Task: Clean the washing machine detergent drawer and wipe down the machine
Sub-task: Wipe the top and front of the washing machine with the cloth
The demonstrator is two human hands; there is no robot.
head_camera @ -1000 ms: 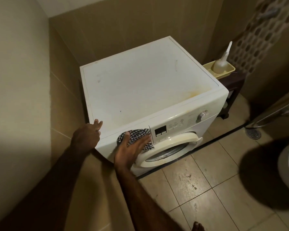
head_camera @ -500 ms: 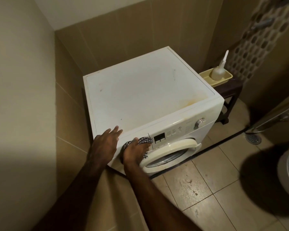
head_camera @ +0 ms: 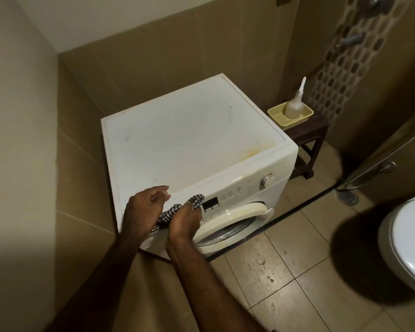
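Note:
The white front-loading washing machine [head_camera: 189, 140] stands in the corner, its top stained yellowish near the right front. My right hand [head_camera: 185, 222] grips a black-and-white checked cloth [head_camera: 197, 200] and presses it on the left of the front panel, beside the small display [head_camera: 210, 204]. My left hand [head_camera: 143, 209] rests at the machine's front top edge with fingers loosely curled, and nothing shows in it. Both hands and the cloth hide the detergent drawer's place. The round door [head_camera: 235, 219] sits below the panel, and the dial [head_camera: 265, 181] is at the right.
A dark stool [head_camera: 307, 137] right of the machine carries a yellow tray [head_camera: 277, 113] with a nozzle bottle [head_camera: 295, 104]. A toilet [head_camera: 405, 238] stands at far right, near a floor drain [head_camera: 347, 197] and a metal rail [head_camera: 379, 167]. Tiled walls close in at left and behind.
My right hand has gone from flat on the cloth to a fist bunching it against the panel. My left hand slid toward it, its fingers now curled. The camera tilted up.

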